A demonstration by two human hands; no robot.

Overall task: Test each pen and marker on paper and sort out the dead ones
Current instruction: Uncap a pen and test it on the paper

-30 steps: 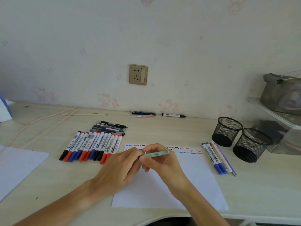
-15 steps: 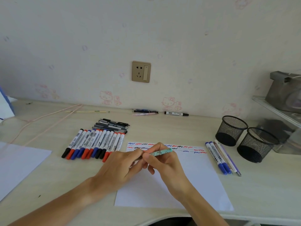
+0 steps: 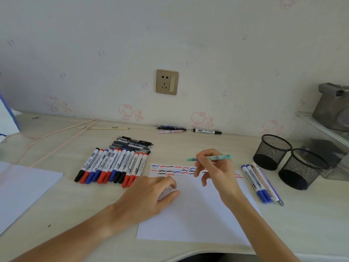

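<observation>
My right hand (image 3: 217,173) pinches a teal pen (image 3: 219,157) and holds it level above the top edge of the white test sheet (image 3: 192,214), tip pointing left. Rows of red, blue and black squiggles (image 3: 170,170) run along the sheet's top. My left hand (image 3: 151,195) rests on the sheet's left side with fingers curled; whether it holds a cap is hidden. A row of several capped markers (image 3: 113,165) lies left of the sheet, with dark pens (image 3: 134,144) stacked behind it. A few markers and pens (image 3: 262,184) lie right of the sheet.
Two black mesh cups (image 3: 272,152) (image 3: 302,169) stand at the right, next to a clear shelf (image 3: 321,127). Two pens (image 3: 171,129) and a black marker (image 3: 206,131) lie by the wall. A second white sheet (image 3: 22,190) lies left. A pink cord (image 3: 56,140) crosses the desk.
My hands have come apart. The right hand rose and moved right with the teal pen; the left hand dropped onto the sheet.
</observation>
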